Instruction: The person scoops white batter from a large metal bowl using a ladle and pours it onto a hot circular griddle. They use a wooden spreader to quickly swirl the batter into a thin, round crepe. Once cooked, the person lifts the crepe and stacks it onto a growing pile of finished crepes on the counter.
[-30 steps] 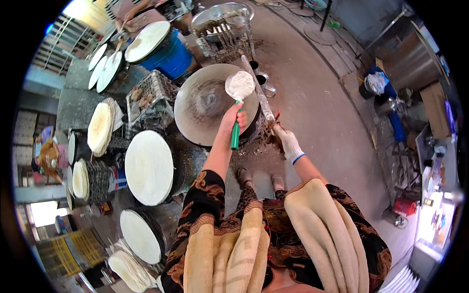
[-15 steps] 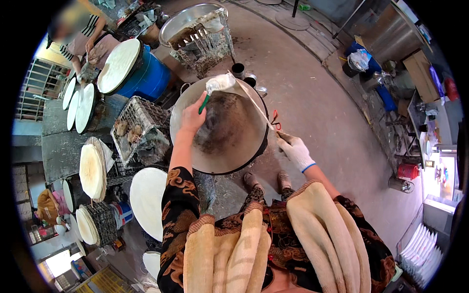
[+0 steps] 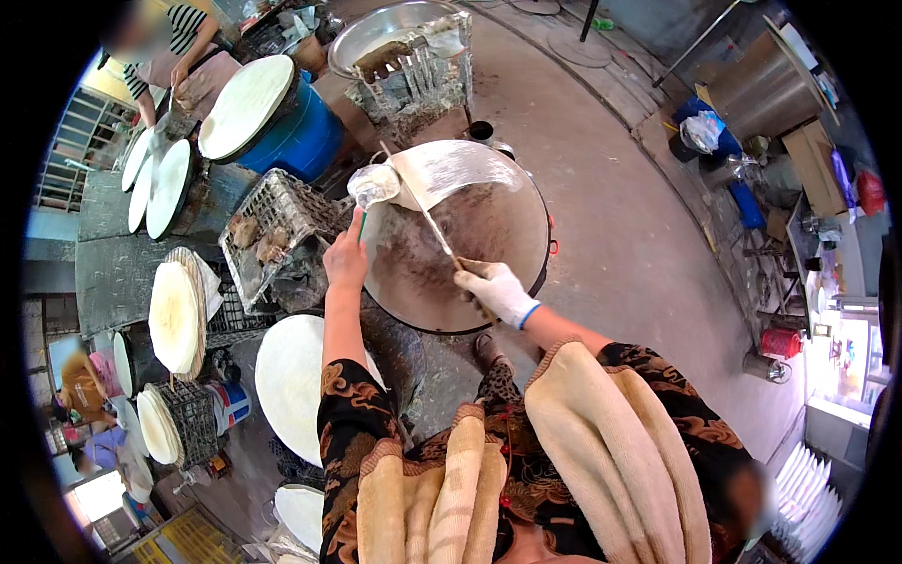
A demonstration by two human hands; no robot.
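White batter (image 3: 462, 169) covers the far part of the griddle (image 3: 498, 252); the near part remains uncovered. Left grip (image 3: 347, 261) closes around the ladle (image 3: 374, 183), at the left rim; gloved right grip (image 3: 498, 290) around the stick (image 3: 427, 213).

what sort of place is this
Probably a small flatbread workshop: a large round griddle with pale batter spread along its far side, a stack of thin pale rounds at the left, and more rounds atop a blue drum.

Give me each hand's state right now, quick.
Left hand: closed around the handle of a green-handled ladle.
Right hand: gloved, closed around one end of a long stick.
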